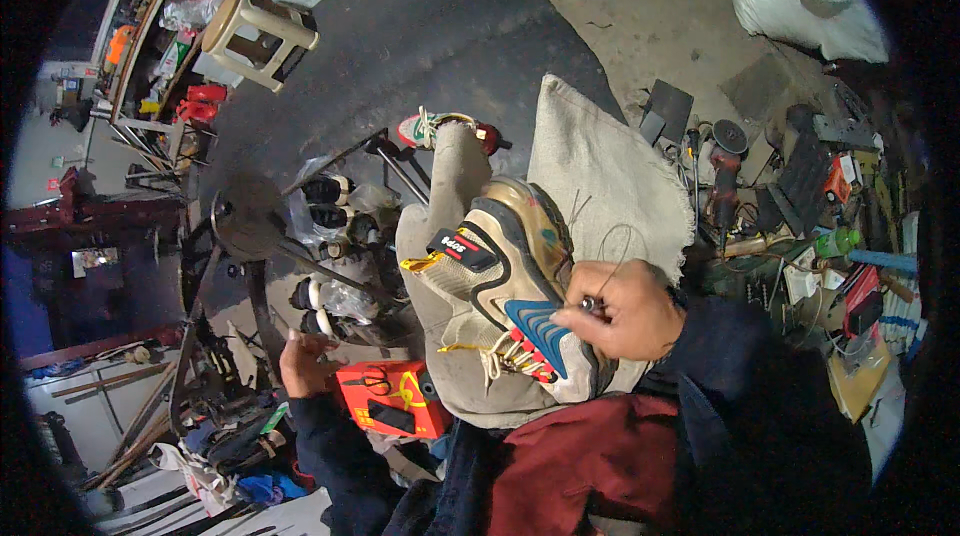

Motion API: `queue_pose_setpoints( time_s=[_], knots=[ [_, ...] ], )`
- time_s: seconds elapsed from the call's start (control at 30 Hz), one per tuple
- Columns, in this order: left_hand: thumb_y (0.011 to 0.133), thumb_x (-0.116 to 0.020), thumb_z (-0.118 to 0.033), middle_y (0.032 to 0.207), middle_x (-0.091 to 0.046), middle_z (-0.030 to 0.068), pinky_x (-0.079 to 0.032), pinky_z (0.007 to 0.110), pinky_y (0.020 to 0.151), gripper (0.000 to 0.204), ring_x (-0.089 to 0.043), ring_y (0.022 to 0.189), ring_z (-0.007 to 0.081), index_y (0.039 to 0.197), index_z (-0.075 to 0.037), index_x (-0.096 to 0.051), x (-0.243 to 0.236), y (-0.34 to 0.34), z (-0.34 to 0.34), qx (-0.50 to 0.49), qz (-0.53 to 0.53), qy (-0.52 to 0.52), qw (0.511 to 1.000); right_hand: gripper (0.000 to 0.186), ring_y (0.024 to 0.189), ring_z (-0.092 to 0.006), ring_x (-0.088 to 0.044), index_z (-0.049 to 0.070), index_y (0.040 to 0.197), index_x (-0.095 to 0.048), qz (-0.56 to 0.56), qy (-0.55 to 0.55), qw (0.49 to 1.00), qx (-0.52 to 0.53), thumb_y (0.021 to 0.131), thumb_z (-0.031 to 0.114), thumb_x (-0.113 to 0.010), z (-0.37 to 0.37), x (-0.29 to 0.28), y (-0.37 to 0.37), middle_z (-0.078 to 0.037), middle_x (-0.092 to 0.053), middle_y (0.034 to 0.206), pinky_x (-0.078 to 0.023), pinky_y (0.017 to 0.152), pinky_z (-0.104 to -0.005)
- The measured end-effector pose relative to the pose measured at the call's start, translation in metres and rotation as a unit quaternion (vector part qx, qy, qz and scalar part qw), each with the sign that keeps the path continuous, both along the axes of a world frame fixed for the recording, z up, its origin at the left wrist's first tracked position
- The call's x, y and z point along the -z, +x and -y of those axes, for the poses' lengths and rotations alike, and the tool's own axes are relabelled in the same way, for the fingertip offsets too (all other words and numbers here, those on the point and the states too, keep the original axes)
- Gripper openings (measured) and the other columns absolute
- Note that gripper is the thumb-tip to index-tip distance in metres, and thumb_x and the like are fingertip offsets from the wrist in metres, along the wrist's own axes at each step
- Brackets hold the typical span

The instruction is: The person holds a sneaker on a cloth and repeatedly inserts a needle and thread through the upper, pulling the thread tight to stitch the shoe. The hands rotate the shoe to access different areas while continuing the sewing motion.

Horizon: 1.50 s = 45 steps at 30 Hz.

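Across my lap, on a grey cloth (612, 161), lies a beige sneaker (500, 236) with black trim, a blue wavy panel and red lace loops. Its sole faces up and to the right. My right hand (630, 311) is closed at the sneaker's edge, gripping a small tool with a round metal end (592, 305); the rest of the tool is hidden. Thin dark thread (622, 232) loops above that hand. Away to the left, my left hand (305, 364) is raised beside a red box (400, 391), fingers apart, with no object visible in it.
Scissors (372, 379) and a black flat object (390, 416) lie on the red box. A metal stand with a round disc (248, 216) rises at left, near several bagged shoes (340, 226). An angle grinder (727, 171) and scattered tools lie right; a plastic stool (258, 41) stands behind.
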<state>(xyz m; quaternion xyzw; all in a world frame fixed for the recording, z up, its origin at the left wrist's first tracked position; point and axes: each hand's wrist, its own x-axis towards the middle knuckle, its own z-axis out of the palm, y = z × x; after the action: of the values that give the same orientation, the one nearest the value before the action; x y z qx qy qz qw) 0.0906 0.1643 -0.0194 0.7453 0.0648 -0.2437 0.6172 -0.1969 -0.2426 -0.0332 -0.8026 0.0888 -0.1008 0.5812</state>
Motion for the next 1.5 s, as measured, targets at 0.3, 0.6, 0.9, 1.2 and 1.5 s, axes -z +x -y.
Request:
queue_pose_setpoints(
  time_s=[0.3, 0.6, 0.9, 1.2, 1.5],
  knots=[
    [0.093, -0.066, -0.004, 0.13, -0.062, 0.0178, -0.053, 0.047, 0.102, 0.042, -0.061, 0.124, 0.0355, 0.131, -0.007, -0.047, -0.045, -0.113, 0.155, 0.141, 0.101, -0.175, 0.969, 0.035, 0.088, -0.0305, -0.065, 0.0, 0.128, -0.063, 0.051, -0.211, 0.946, 0.241, 0.093, 0.001, -0.06, 0.054, -0.006, -0.019, -0.018, -0.063, 0.107, -0.054, 0.075, -0.0374],
    [0.09, -0.073, -0.007, 0.135, -0.064, 0.0105, -0.043, 0.038, 0.111, 0.058, -0.058, 0.127, 0.022, 0.143, 0.0, -0.052, -0.057, -0.101, 0.21, 0.362, -0.161, -0.005, 0.918, 0.046, 0.08, -0.0326, -0.066, 0.009, 0.139, -0.063, -0.008, 0.037, 0.999, 0.027, 0.094, -0.002, -0.059, -0.007, -0.003, -0.052, -0.017, -0.065, 0.095, -0.053, 0.073, -0.039],
    [0.083, -0.079, 0.006, 0.114, -0.073, 0.0085, -0.056, 0.035, 0.091, 0.049, -0.069, 0.104, 0.0209, 0.128, -0.003, -0.063, -0.04, -0.118, 0.244, 0.431, -0.128, -0.004, 0.893, 0.047, 0.076, -0.03, -0.064, 0.008, 0.141, -0.062, -0.03, 0.027, 0.999, -0.02, 0.095, -0.001, -0.059, 0.003, -0.008, -0.045, -0.015, -0.062, 0.089, -0.052, 0.069, -0.0386],
    [0.088, -0.078, -0.001, 0.117, -0.072, 0.0088, -0.055, 0.035, 0.092, 0.045, -0.069, 0.103, 0.018, 0.13, 0.0, -0.06, -0.024, -0.129, 0.237, 0.409, -0.053, -0.028, 0.911, 0.044, 0.065, -0.0309, -0.058, 0.005, 0.137, -0.064, -0.025, 0.014, 0.997, -0.07, 0.094, -0.002, -0.06, 0.018, -0.014, -0.03, -0.015, -0.059, 0.079, -0.048, 0.064, -0.0382],
    [0.09, -0.076, -0.004, 0.109, -0.075, 0.0086, -0.057, 0.033, 0.083, 0.031, -0.07, 0.097, 0.0176, 0.12, -0.001, -0.067, -0.017, -0.121, 0.235, 0.387, -0.186, -0.066, 0.901, 0.032, 0.086, -0.0408, -0.072, 0.003, 0.119, -0.073, -0.07, 0.009, 0.969, -0.238, 0.088, 0.002, -0.066, 0.068, -0.028, 0.02, -0.021, -0.074, 0.093, -0.056, 0.073, -0.047]
  ],
)
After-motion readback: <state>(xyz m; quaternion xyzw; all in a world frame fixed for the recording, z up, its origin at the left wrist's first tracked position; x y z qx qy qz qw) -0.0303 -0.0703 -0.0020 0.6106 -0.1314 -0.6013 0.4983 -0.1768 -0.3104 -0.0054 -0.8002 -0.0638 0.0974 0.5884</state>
